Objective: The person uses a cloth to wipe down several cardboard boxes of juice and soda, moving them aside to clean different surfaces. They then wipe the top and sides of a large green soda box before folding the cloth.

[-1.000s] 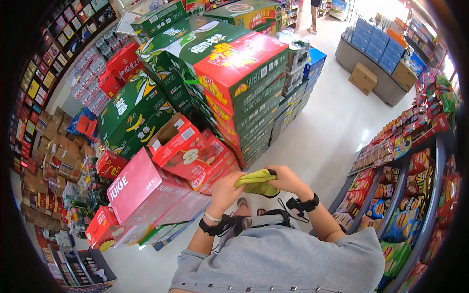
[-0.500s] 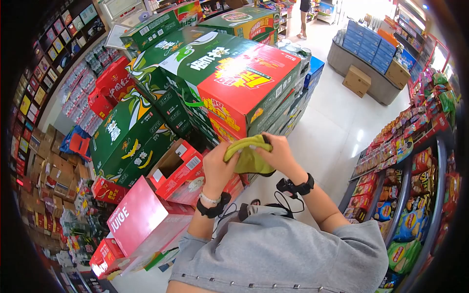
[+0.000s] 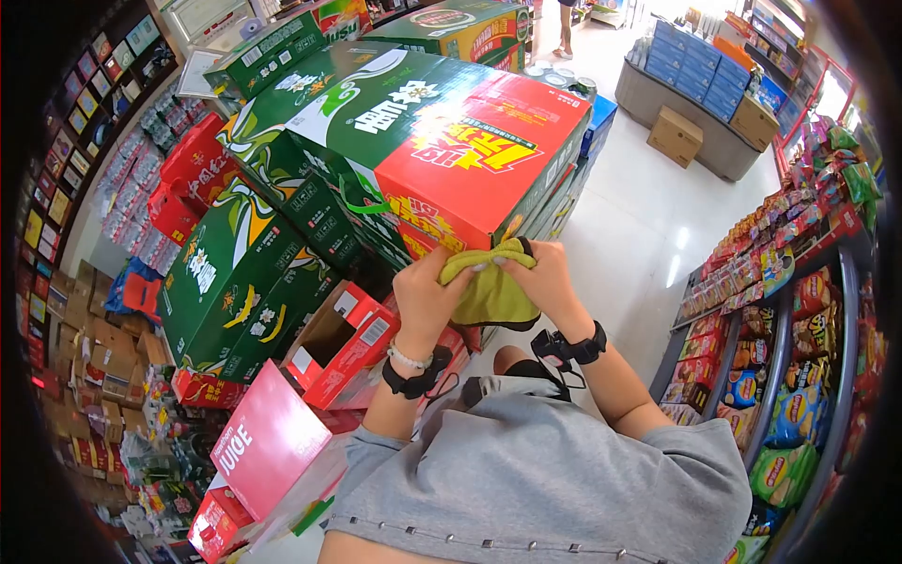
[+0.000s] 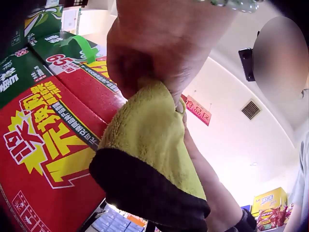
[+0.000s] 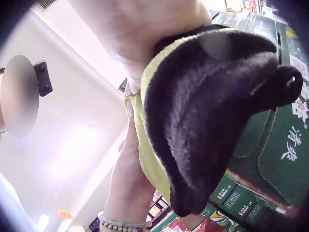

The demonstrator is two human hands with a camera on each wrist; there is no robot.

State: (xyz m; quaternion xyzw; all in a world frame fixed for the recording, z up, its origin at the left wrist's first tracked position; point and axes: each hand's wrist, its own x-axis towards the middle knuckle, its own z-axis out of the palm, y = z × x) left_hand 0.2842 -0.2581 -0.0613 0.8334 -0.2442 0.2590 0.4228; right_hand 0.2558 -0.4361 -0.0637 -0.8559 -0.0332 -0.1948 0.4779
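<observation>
A yellow-green cloth [image 3: 498,296] with a dark edge hangs between both hands, in front of the near corner of a green and red carton [image 3: 484,150]. The left hand [image 3: 427,296] pinches its upper left part, the right hand [image 3: 548,282] its upper right, thumbs close together on top. In the left wrist view the cloth [image 4: 149,140] droops below the left hand [image 4: 159,48], its black border lowest. The right wrist view shows the cloth's dark fuzzy side [image 5: 203,106] beside the right hand [image 5: 140,29]; the fingertips are hidden there.
Stacked green cartons [image 3: 225,273], an open red box [image 3: 348,343] and a pink juice box [image 3: 268,437] stand at the left. Snack shelves [image 3: 780,376] line the right. Pale floor [image 3: 629,244] runs between, towards a grey counter [image 3: 695,132] with blue boxes.
The view has moved closer to the carton stack. Both hands, still gripping the cloth, are now in front of the top carton's corner, and the cloth hangs more spread out than at first.
</observation>
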